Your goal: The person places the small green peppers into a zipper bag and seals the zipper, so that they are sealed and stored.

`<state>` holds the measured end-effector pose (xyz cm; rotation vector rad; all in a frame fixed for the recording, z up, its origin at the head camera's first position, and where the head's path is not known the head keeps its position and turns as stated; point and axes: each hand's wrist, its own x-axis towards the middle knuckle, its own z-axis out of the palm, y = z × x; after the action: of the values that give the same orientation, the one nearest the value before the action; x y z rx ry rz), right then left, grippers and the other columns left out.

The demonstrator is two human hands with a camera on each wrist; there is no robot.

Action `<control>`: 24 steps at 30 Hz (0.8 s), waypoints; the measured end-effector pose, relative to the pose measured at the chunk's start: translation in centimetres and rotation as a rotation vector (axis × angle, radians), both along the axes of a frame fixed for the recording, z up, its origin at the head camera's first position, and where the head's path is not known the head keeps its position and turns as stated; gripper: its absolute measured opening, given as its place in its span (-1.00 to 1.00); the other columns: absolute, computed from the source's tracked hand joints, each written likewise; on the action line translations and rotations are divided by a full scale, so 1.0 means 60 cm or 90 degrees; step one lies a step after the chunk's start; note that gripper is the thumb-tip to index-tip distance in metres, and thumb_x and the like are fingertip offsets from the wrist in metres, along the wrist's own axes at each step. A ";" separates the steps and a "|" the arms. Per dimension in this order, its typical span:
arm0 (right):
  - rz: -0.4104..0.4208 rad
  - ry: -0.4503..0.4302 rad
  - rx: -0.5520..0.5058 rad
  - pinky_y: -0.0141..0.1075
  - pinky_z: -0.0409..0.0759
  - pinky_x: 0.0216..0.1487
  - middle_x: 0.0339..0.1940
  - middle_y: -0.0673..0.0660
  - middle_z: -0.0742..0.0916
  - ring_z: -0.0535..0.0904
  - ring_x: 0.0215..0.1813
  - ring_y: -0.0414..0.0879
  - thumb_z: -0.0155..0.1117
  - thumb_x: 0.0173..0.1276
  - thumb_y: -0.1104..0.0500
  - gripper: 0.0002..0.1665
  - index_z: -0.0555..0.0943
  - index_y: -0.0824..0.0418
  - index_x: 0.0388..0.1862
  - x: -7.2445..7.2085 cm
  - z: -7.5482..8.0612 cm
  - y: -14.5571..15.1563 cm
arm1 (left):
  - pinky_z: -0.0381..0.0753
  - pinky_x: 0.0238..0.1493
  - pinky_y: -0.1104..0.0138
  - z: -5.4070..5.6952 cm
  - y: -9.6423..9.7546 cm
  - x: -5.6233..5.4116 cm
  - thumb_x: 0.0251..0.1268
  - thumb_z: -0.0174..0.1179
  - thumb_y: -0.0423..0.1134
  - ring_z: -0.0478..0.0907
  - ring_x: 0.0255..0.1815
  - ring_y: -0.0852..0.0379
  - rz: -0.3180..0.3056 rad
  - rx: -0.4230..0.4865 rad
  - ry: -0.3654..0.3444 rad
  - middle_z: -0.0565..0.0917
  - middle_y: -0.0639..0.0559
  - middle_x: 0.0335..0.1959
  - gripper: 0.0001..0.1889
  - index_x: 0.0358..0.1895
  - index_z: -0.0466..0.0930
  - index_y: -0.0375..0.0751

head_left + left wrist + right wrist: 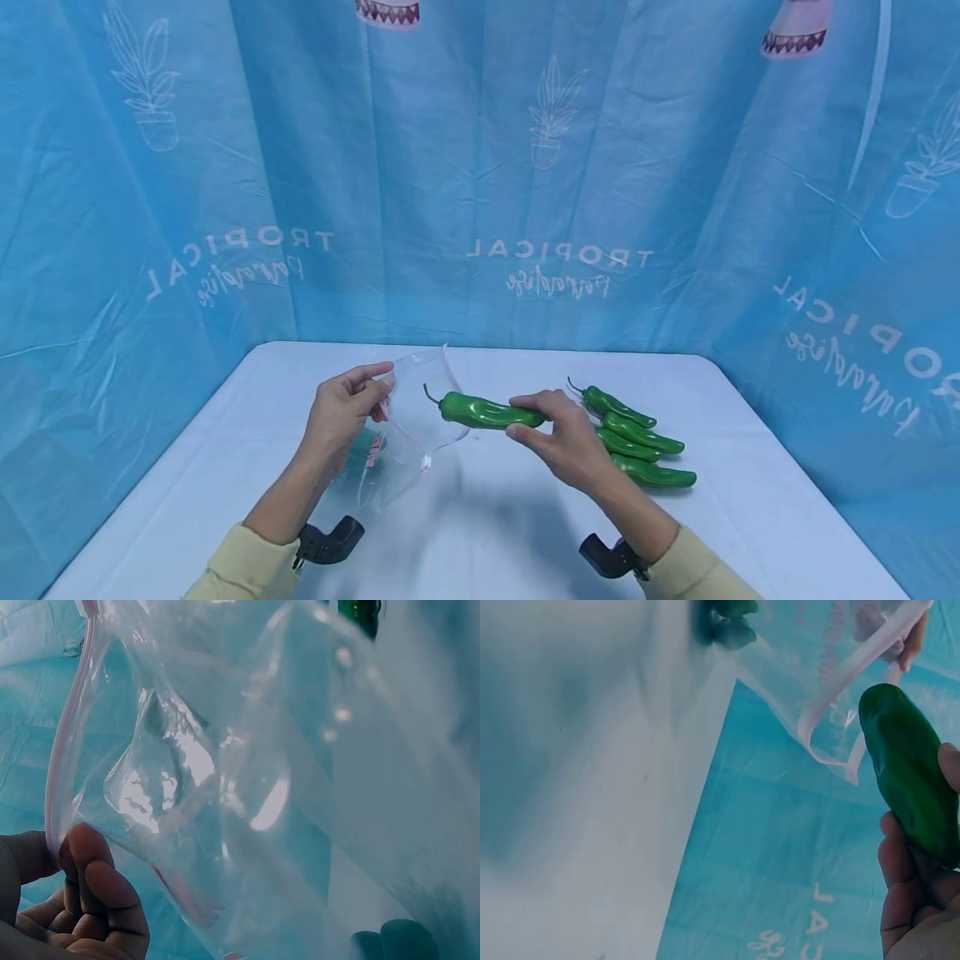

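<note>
Backdrop: blue printed fabric curtain (420, 183) is hanging behind & along both sides. White, round-cornered tabletop (510, 533) is carrying the setup; its far edge is running just in front of the curtain.

Container: clear plastic zip bag w/ pink seal strip (397, 475) is hanging open L of mid, nearer surface's L edge than R; mouth is gaping approx. toward R side. Contents: dull green shapes (409, 941) are showing low in L wrist view, at or behind the film; can't tell if in bag or beyond it.

Hands: L hand (341, 408) is pinching bag rim btwn thumb & fingers. R hand (566, 442) is holding a pepper by its tip end, thumb below, fingers above; grip is closed to pepper width.

Stock: four long, glossy green peppers (645, 432) are lying in a loose stack R of mid, toward surface's R edge, just past R hand.

Key relation: single long, glossy green pepper w/ thin curved stem (480, 412) is sitting L of R-hand grip, above surface. Long axis is running approx. parallel to far edge; stem end is pointing L at bag mouth, overlapping it in head view. Can't tell if stem is inside rim. R hand is nearer pepper, L nearer bag.
</note>
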<state>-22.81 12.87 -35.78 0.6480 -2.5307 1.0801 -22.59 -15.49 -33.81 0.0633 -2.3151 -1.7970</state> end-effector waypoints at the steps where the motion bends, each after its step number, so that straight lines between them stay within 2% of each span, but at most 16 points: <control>1: 0.002 0.000 0.002 -0.38 0.45 -0.23 -0.21 -0.08 0.69 0.44 -0.20 -0.23 0.40 0.14 0.02 -0.59 0.64 0.03 0.00 -0.001 0.000 -0.002 | 0.49 -0.20 0.34 0.000 0.000 0.000 0.34 0.11 -0.13 0.51 -0.48 0.18 0.000 0.000 0.000 0.59 -0.03 -0.47 -0.63 0.17 0.52 -0.12; 7: 0.001 0.005 0.026 -0.38 0.40 -0.26 -0.21 -0.08 0.71 0.42 -0.22 -0.24 0.41 0.12 0.03 -0.60 0.65 0.02 -0.01 -0.005 0.006 -0.015 | 0.50 -0.20 0.35 0.002 0.001 -0.001 0.34 0.11 -0.13 0.51 -0.48 0.18 0.002 0.001 -0.005 0.59 -0.03 -0.45 -0.62 0.17 0.52 -0.12; 16: 0.007 0.005 0.056 -0.37 0.37 -0.27 -0.22 -0.07 0.72 0.39 -0.23 -0.25 0.41 0.13 0.03 -0.60 0.66 0.06 -0.02 -0.012 0.009 -0.031 | 0.52 -0.25 0.39 0.004 0.001 -0.002 0.34 0.10 -0.13 0.49 -0.48 0.19 0.001 0.005 -0.010 0.57 0.08 -0.48 -0.62 0.18 0.51 -0.13; 24: 0.008 0.007 0.070 -0.33 0.37 -0.23 -0.24 -0.05 0.72 0.40 -0.22 -0.23 0.41 0.13 0.03 -0.60 0.67 0.08 -0.03 -0.018 0.008 -0.045 | 0.52 -0.25 0.39 0.005 0.001 -0.001 0.34 0.10 -0.13 0.50 -0.48 0.20 -0.003 0.006 -0.013 0.57 0.12 -0.49 -0.62 0.18 0.51 -0.12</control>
<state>-23.88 10.15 -35.31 0.6981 -2.5948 0.9443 -22.64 -15.45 -33.49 0.0789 -2.3224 -1.8183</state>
